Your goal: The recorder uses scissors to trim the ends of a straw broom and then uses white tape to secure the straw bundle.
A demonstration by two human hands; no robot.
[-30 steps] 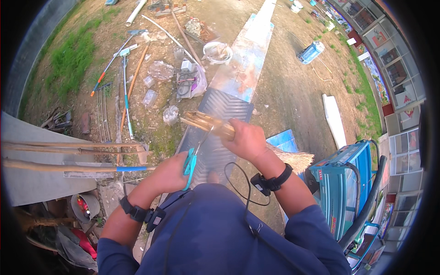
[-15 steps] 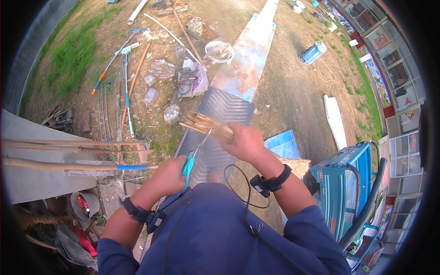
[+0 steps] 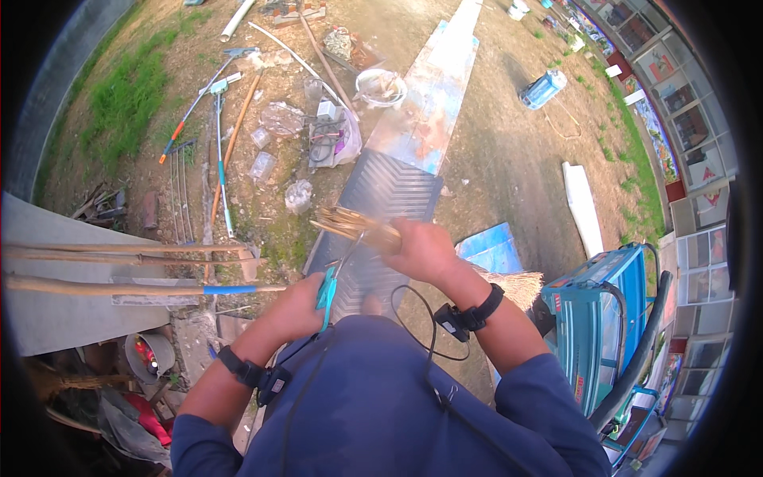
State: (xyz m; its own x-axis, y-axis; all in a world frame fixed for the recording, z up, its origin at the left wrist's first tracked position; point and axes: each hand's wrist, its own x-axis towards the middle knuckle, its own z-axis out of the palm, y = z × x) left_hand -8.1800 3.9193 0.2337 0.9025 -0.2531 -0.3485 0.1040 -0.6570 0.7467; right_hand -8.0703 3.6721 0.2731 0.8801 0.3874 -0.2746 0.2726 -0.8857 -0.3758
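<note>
My left hand (image 3: 298,306) is closed round the teal handles of a pair of scissors (image 3: 326,290). The thin blades slant up and away to a bundle of dry straw-coloured stalks (image 3: 343,222), just short of my right hand. Clasped round that bundle, my right hand (image 3: 421,250) keeps its cut-looking ends pointing left. Beyond my right forearm a fan of straw bristles (image 3: 517,288) shows, probably the same broom's other end; the part between is hidden by the arm. Whether the blades are closed on a stalk I cannot make out.
Below my hands lies a dark ribbed mat (image 3: 381,187), running on into a pale board path (image 3: 425,111). Wooden poles (image 3: 135,256) jut in from the left. At right stands a blue cart (image 3: 592,318). Long-handled tools (image 3: 220,159) and a white basket (image 3: 381,87) lie farther off.
The stalk bundle and my right hand have dropped slightly nearer to me. The scissors stay against the bundle in my left hand, with their blades a little shifted.
</note>
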